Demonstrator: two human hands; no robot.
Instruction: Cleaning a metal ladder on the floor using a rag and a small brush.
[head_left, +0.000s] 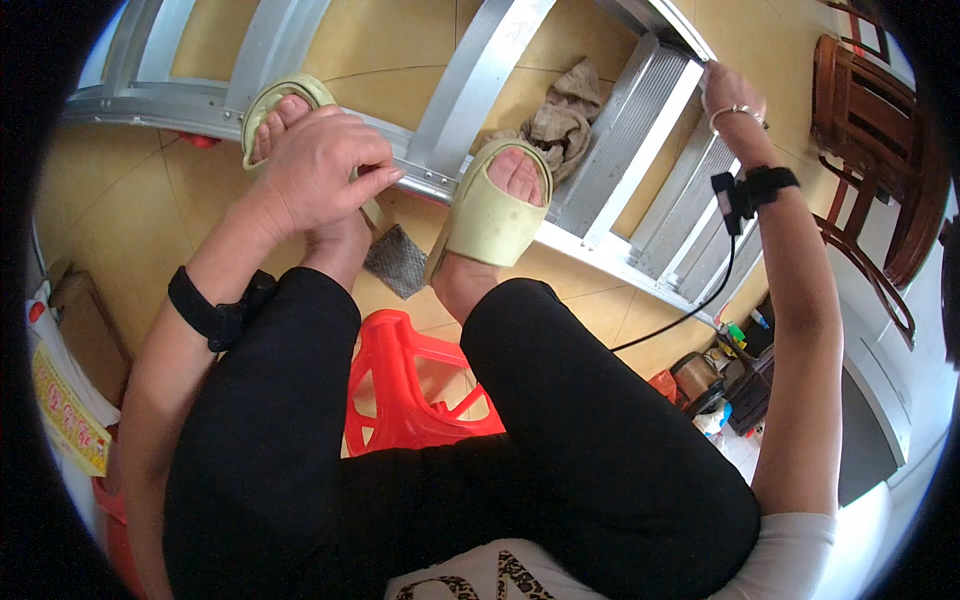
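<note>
An aluminium ladder (480, 82) with ribbed treads stretches across the floor in front of me. At its upper right, my right hand (731, 88) is closed around the edge of a rail. My left hand (326, 161) is in front of my left foot, its fingers curled and its thumb pointing right; whether anything sits inside it is hidden. Both feet, in pale green slippers (499, 217), are up against the ladder's near rail. A crumpled brown cloth (559, 127) lies among the treads by my right foot.
Beneath my legs stands a red plastic stool (397, 390). A grey pad (397, 261) lies on the tiled floor between my feet. Dark wooden chairs (862, 142) stand at the right, above a cluster of small items (697, 379). At the left is a bag with a printed yellow panel (71, 420).
</note>
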